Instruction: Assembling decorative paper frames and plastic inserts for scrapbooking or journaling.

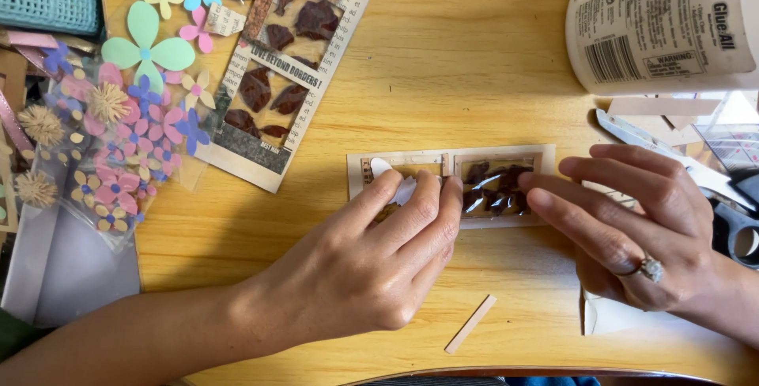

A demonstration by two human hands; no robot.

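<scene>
Wooden desk: windowed card (451, 184) lying crosswise (petals inside); left hand (371, 259) pinching white strip (395, 184), right hand (632, 228) open, fingertips steadying.

A warm yellow wooden worktop (443, 62) fills the view, its grain running sideways, evenly lit, with a curved near edge.

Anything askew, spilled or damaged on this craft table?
Nothing looks damaged. A loose paper strip lies askew near the table edge, apart from both hands. The left hand and right hand press on the small framed card. The big glue bottle lies on its side.
</scene>
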